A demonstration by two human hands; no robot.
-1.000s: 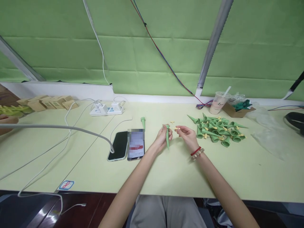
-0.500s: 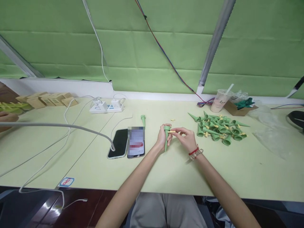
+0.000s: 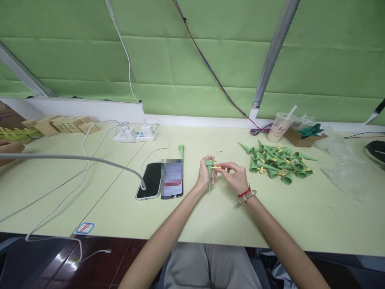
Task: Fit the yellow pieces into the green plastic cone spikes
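My left hand (image 3: pixel 204 173) is closed around a green plastic spike (image 3: pixel 209 175), its wide cup end up and its point down. Between the thumb and fingertips of my right hand (image 3: pixel 236 176) is a small yellow valve (image 3: pixel 215 167), held against the side of the spike just below the cup. Whether the valve sits in a hole there is too small to tell. Beyond my hands another small yellow valve (image 3: pixel 219 151) lies on the table. A single green spike (image 3: pixel 181 151) rests behind the phones. To the right is a heap of green spikes (image 3: pixel 278 162) with yellow valves among them.
Two phones (image 3: pixel 150 180) lie left of my hands, with a grey cable (image 3: pixel 90 157) crossing above. Behind them stands a white power strip (image 3: pixel 135 137). A plastic cup (image 3: pixel 278 127), a small cardboard box (image 3: pixel 302 139) and clear bags (image 3: pixel 344 180) are at right. Another person's hand (image 3: pixel 11 149) shows far left.
Both hands have shifted very slightly left, still holding the spike and the valve together. The camera view has moved a little; the things on the table stay put.
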